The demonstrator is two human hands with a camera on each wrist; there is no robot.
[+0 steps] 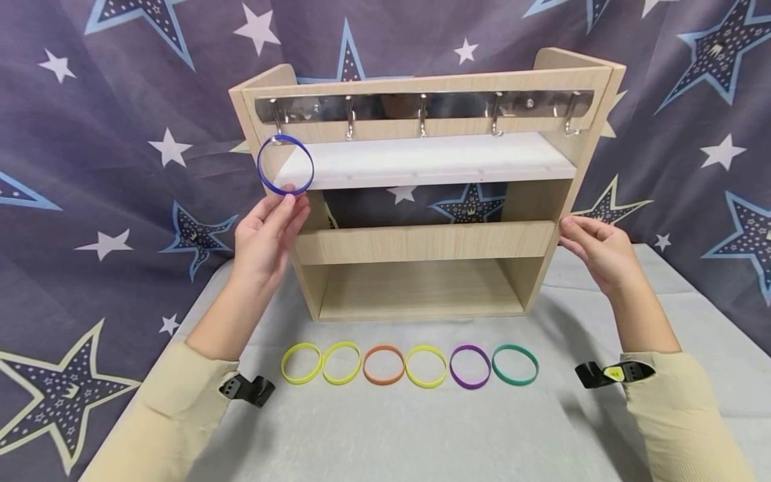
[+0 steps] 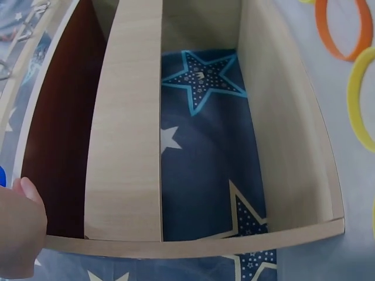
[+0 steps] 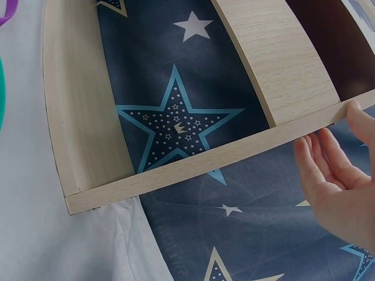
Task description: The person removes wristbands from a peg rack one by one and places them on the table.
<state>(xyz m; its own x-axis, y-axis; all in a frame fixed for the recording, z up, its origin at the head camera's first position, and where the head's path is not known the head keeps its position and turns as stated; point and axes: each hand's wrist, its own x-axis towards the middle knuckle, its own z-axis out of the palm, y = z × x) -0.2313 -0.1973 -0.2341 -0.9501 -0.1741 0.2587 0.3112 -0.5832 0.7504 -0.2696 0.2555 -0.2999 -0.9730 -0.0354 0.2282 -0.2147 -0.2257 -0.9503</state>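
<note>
My left hand (image 1: 268, 234) pinches the bottom of a blue silicone wristband (image 1: 312, 171) between thumb and fingers. The band stands upright in front of the leftmost hook (image 1: 275, 114) of a metal strip; whether it is looped over the hook I cannot tell. In the left wrist view only a sliver of the blue wristband (image 2: 2, 177) shows beside the hand (image 2: 20, 234). My right hand (image 1: 599, 251) holds the right side panel of a wooden shelf (image 1: 421, 242). In the right wrist view its thumb lies on the panel's edge, with the fingers (image 3: 334, 158) behind.
Before the shelf lies a row of wristbands: several yellow (image 1: 301, 381), an orange (image 1: 383, 382), a purple (image 1: 472, 385) and a green one (image 1: 515, 382). More hooks (image 1: 423, 117) line the metal strip. A star-patterned cloth (image 1: 108, 167) hangs behind the grey-covered table (image 1: 421, 435).
</note>
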